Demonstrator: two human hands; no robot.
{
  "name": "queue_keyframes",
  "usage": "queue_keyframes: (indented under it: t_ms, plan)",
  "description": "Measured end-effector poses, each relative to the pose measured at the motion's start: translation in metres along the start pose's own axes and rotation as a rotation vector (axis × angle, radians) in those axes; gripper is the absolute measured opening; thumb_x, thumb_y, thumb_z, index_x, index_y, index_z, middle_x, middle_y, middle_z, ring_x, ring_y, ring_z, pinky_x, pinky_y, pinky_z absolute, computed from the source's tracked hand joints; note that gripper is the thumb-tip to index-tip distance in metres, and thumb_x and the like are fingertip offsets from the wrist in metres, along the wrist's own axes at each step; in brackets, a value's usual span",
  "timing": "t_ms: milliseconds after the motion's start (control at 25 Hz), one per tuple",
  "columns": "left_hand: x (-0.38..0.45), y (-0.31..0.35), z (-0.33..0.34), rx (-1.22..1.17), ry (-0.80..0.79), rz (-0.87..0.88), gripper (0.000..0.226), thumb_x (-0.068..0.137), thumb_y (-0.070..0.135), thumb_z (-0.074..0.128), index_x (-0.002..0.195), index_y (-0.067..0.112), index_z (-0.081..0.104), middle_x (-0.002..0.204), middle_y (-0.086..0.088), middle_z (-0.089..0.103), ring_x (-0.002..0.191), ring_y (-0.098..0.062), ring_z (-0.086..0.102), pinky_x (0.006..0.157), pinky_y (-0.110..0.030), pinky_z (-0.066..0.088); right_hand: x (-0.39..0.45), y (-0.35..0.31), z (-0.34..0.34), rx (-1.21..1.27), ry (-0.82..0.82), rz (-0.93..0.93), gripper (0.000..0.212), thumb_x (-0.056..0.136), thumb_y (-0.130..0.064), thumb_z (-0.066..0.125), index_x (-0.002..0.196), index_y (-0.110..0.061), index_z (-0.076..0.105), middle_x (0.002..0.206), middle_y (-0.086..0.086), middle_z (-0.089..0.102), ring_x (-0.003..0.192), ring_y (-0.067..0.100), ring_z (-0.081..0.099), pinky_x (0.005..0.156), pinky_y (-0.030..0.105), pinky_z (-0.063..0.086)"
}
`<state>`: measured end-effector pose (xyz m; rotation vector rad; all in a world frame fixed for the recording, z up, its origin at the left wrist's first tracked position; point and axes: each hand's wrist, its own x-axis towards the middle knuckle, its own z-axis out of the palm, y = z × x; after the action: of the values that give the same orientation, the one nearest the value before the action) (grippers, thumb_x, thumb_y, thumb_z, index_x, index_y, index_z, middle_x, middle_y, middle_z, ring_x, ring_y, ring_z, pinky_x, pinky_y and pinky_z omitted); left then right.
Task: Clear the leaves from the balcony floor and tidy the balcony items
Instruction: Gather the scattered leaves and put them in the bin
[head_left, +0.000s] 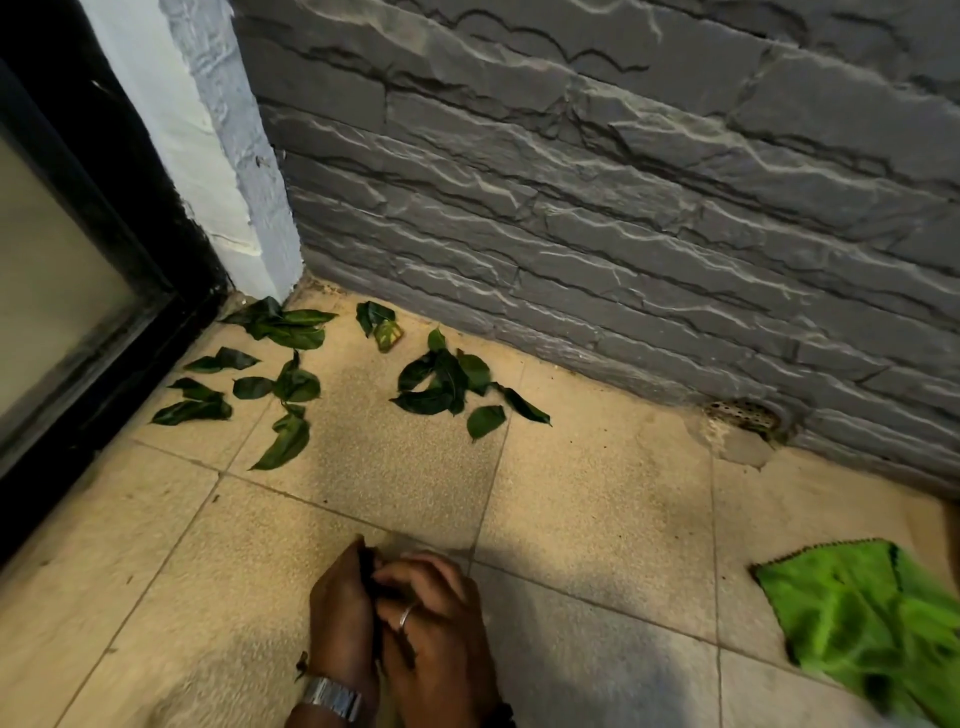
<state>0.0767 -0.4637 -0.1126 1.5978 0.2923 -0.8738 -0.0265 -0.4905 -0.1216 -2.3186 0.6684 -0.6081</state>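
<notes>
Left hand (340, 618) and right hand (434, 631) – fingers curled together round something dark, likely gathered leaves | loose leaves (447, 382) lie by the stone wall (623, 208) corner | advice – keep the bunch clamped one-handed, sweep the rest with the other.

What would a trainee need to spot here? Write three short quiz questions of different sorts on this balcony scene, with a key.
1. True or false: the green cloth lies on the floor tiles to the right of the hands.
2. Multiple choice: the loose leaves lie mostly (a) in the corner by the stone wall and the door frame, (b) on the cloth, (c) over the drain grate.
3. Fill in: the left hand and right hand are pressed together around something ____ in colour.

Key: 1 true; 2 a; 3 dark.
</notes>
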Motion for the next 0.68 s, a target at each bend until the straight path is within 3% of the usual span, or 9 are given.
queue_keyframes:
  t_ms: [80,200,320,400,520,600,680]
  plan:
    - [0.002,-0.002,-0.004,0.021,0.072,-0.015,0.034,0.101,0.022,0.052,0.072,0.005,0.059,0.066,-0.013,0.056,0.064,-0.024,0.048,0.059,-0.035,0.038,0.004,-0.012,-0.009,0.010,-0.064,-0.017,0.022,0.087,-0.021,0.066,0.107,-0.026,0.073,0.133,-0.022,0.055,0.132,0.004,0.043,0.102,0.028,0.040]
    - [0.007,0.000,-0.014,-0.091,0.152,-0.108,0.029,0.099,0.030,0.056,0.075,0.015,0.060,0.054,0.002,0.048,0.052,-0.017,0.039,0.049,-0.026,0.030,0.032,0.002,-0.028,0.118,0.033,0.007,0.022,0.089,-0.015,0.065,0.106,-0.025,0.074,0.121,-0.018,0.063,0.119,0.003,0.052,0.100,0.030,0.043]
    - [0.012,0.002,-0.026,-0.204,0.069,-0.196,0.033,0.098,0.038,0.053,0.069,0.022,0.050,0.046,0.009,0.036,0.036,-0.008,0.028,0.036,-0.015,0.022,0.089,0.058,-0.053,-0.061,0.060,0.195,0.027,0.095,-0.019,0.055,0.115,-0.031,0.068,0.124,-0.019,0.059,0.118,-0.001,0.048,0.102,0.021,0.040]
    - [0.010,0.001,-0.027,-0.215,0.037,-0.220,0.038,0.096,0.041,0.055,0.064,0.023,0.045,0.047,0.009,0.033,0.034,-0.008,0.025,0.034,-0.013,0.019,0.125,0.102,-0.064,-0.243,0.036,0.292,0.036,0.095,-0.013,0.053,0.127,-0.027,0.064,0.133,-0.009,0.057,0.123,0.009,0.046,0.108,0.027,0.039]
    - [0.006,-0.001,-0.024,-0.157,0.007,-0.200,0.037,0.095,0.039,0.059,0.064,0.022,0.047,0.047,0.007,0.035,0.035,-0.009,0.027,0.036,-0.014,0.019,0.151,0.149,-0.068,-0.444,-0.079,0.337,0.040,0.096,-0.007,0.051,0.134,-0.015,0.059,0.140,0.004,0.053,0.128,0.026,0.046,0.110,0.034,0.038]
    - [0.005,-0.003,-0.023,-0.133,-0.027,-0.154,0.035,0.097,0.037,0.057,0.068,0.017,0.053,0.048,0.004,0.042,0.035,-0.009,0.032,0.037,-0.014,0.021,0.150,0.164,-0.069,-0.468,-0.117,0.363,0.033,0.097,-0.008,0.050,0.127,-0.012,0.064,0.129,0.006,0.060,0.119,0.027,0.053,0.104,0.033,0.043]
    - [0.005,-0.003,-0.025,-0.127,-0.038,-0.109,0.032,0.100,0.031,0.054,0.082,0.009,0.067,0.053,0.003,0.053,0.038,-0.007,0.041,0.036,-0.013,0.025,0.148,0.169,-0.072,-0.391,-0.049,0.459,0.029,0.097,-0.009,0.053,0.120,-0.016,0.068,0.116,0.002,0.065,0.107,0.023,0.060,0.096,0.030,0.048]
